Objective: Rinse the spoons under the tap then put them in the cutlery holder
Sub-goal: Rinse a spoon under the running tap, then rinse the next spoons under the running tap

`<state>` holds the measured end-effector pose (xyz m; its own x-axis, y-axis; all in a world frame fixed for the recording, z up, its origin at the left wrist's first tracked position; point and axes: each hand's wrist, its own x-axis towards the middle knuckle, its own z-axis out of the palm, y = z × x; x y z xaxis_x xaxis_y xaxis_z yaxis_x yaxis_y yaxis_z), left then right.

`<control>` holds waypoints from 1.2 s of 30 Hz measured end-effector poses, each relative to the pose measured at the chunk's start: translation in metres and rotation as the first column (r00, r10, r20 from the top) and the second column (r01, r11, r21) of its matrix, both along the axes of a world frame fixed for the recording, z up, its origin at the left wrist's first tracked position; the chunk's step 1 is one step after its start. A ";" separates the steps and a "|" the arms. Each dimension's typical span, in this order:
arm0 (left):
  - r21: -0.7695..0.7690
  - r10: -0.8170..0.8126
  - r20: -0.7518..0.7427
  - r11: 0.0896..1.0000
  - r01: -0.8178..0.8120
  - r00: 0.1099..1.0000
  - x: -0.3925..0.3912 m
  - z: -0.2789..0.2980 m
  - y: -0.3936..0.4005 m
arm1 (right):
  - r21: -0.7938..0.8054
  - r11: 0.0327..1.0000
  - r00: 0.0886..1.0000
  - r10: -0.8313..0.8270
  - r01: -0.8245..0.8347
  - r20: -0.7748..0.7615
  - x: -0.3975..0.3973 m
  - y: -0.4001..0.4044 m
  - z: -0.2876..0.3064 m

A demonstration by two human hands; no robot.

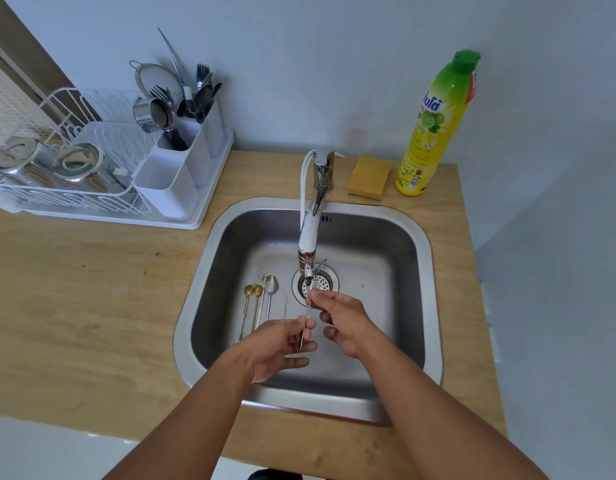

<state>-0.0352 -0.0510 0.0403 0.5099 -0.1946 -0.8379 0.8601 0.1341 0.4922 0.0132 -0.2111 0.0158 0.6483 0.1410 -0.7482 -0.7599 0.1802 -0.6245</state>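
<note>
Steel spoon (305, 323) held under the tap (310, 237), over the stainless sink (386, 258).

We hold the spoon's thin handle pinched in the left hand (282, 348), fingers curled around it; the right hand (341, 320) closes on the bowl end just below the tap's outlet, directly over the drain strainer (322, 282). Whether water runs, we cannot tell. Left of the drain lie two gold spoons (251, 299) and two silver spoons (270, 292) on the sink floor. Beyond the sink's left corner stands the white cutlery holder (181, 161), holding utensils.
</note>
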 end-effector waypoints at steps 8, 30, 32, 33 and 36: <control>0.507 -0.267 0.079 0.840 0.192 0.960 0.008 -0.016 0.019 | -0.299 0.952 0.995 0.090 -0.072 0.046 0.009 -0.017 -0.011; 0.963 -0.484 -0.109 0.164 0.213 0.868 0.042 -0.064 0.035 | -0.738 0.623 0.964 0.217 -0.258 -0.154 0.012 -0.031 -0.060; 0.966 -0.481 -0.103 0.159 0.202 0.871 0.040 -0.067 0.034 | -0.769 0.568 0.949 0.266 -0.295 -0.168 0.014 -0.029 -0.058; 0.967 -0.477 -0.100 0.160 0.198 0.873 0.039 -0.068 0.034 | -0.783 0.541 0.944 0.281 -0.306 -0.175 0.015 -0.028 -0.057; 0.960 -0.436 -0.074 0.213 0.182 0.897 0.038 -0.075 0.036 | -0.811 0.484 0.931 0.308 -0.329 -0.194 0.016 -0.025 -0.055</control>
<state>0.0024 -0.0148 -0.0352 0.7593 0.4694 -0.4507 0.5979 -0.7767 0.1983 0.0291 -0.2366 -0.0396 0.6742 -0.3445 -0.6533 -0.6695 -0.6584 -0.3438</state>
